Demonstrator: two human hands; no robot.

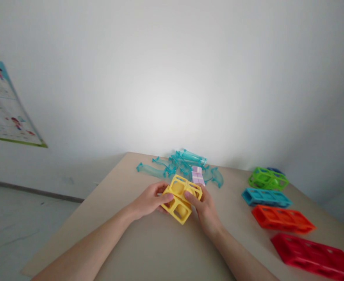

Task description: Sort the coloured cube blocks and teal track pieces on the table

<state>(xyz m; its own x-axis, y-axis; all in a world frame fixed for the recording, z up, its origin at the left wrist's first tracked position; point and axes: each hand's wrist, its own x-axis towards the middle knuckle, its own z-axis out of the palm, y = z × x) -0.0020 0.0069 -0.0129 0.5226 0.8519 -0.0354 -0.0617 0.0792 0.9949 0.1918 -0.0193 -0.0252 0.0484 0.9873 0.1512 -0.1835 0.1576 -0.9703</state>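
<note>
Both hands clamp the yellow open-frame plastic block [181, 198] just above the beige tabletop [148, 249]: left hand [148, 201] gripping its left side, right hand [204, 207] closed on its right. Just behind sits a small lilac plastic piece [197, 175] against a heap of clear teal track pieces [177, 164]. Off right, well apart, green [268, 179], blue [266, 197], orange [282, 219] and red frame blocks [315, 255] line up.

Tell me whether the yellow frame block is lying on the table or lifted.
Cannot tell: both hands, left hand and right hand, clasp the yellow frame block low over the table; its underside is hidden.
</note>
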